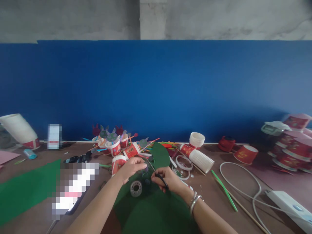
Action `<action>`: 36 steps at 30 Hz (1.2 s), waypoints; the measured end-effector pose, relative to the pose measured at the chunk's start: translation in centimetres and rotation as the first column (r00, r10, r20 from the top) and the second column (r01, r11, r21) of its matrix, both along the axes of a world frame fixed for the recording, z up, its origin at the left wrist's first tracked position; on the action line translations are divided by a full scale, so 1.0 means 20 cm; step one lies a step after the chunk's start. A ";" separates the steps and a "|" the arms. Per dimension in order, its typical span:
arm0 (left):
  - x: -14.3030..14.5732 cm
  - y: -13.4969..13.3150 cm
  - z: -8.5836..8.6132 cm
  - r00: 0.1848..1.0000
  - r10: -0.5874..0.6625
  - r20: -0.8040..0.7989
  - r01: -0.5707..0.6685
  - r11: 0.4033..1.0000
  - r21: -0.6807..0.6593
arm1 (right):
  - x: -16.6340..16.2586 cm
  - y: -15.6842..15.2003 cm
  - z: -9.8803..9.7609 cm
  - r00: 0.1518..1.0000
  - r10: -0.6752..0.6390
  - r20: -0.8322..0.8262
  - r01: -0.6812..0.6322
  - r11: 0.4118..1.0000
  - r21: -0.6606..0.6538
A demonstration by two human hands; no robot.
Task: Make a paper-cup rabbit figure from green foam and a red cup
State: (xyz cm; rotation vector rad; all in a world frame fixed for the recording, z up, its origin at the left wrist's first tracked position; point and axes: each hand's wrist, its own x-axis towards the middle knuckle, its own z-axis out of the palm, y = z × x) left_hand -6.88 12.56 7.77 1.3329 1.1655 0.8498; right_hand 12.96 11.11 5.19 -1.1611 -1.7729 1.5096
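Scissors [162,180] in the right hand [170,180], left hand [130,168] close by the blades

Item: scissors, black-handled. Held by the handle in the fingers of the right hand, blades pointing forward and to the left out of the grip, tips toward the left hand. Blade opening: cannot be told.

Left hand: thumb and fingers close together, pointing at the scissors. Whether anything is pinched between them cannot be told.

Green sheet [156,211]: dark, lying under and in front of both hands, on the wearer's side of the grip.

Green strip [160,154]: curved, just beyond the right hand.

Grey ring [136,188]: holed face, on the near side of the left hand, left of the scissors.

Paper cup [118,162]: red and white, just beyond the left hand.

Second cup [132,150]: tilted, red, beyond the left hand's fingers.

Decorated cups [113,148]: a cluster with ear-shaped pieces, farther beyond and left of the grip.

White coils [184,163]: just beyond and right of the right hand.

Cup stack [200,160]: on its side, right of the coils.

Power strip [290,208]: well to the right of the grip.

Bracelets [195,201]: on the right wrist.
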 end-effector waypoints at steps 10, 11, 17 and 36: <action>0.09 -0.05 -0.07 0.931 -0.083 -0.355 0.192 0.939 0.285 | -0.07 0.02 -0.03 0.913 -0.214 -0.347 0.258 0.962 0.087; 0.10 -0.05 -0.07 0.926 -0.078 -0.371 0.200 0.931 0.305 | -0.07 0.03 -0.04 0.915 -0.215 -0.342 0.267 0.957 0.111; 0.11 -0.04 -0.05 0.984 0.056 -0.170 -0.006 0.960 0.281 | -0.07 0.05 -0.05 0.876 -0.275 -0.397 0.318 0.947 0.047; 0.16 -0.04 -0.08 0.925 0.293 0.243 -0.332 0.933 0.141 | -0.07 -0.07 0.07 0.970 -0.020 -0.241 0.024 1.000 0.014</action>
